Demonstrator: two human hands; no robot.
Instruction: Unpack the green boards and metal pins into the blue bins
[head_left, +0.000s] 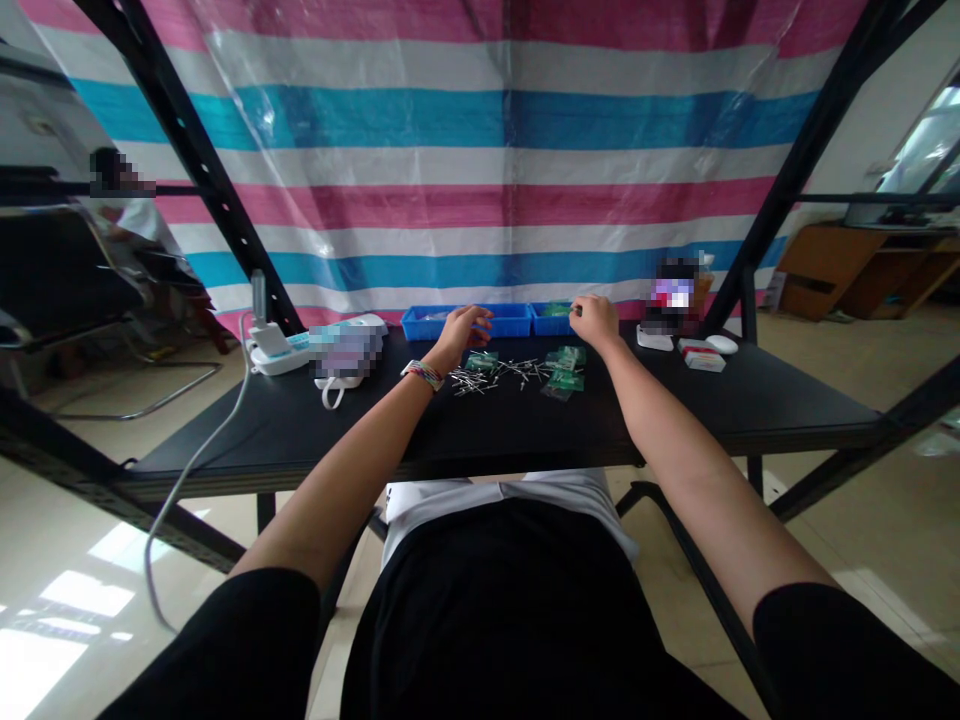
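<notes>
My left hand (459, 335) hovers at the front of the long blue tray (510, 328), its fingers loosely bent and apart, with nothing visible in them. Below it on the black table lies a loose pile of thin silver pins, like blind rivets (472, 381). My right hand (598, 322) is at the right end of the smaller blue tray (551, 326), which has green packets in it. Its fingers are pressed together, and what they hold, if anything, is too small to make out. Small clear-and-green packets (566, 372) lie between the hands, beside more pins.
At the left of the table (787, 400) stand a white power strip (289, 352) with a cable and a blurred pouch (346, 352). On the right are a small white box (703, 355), a white mouse-like object (722, 344) and a blurred device. Black frame posts flank the table.
</notes>
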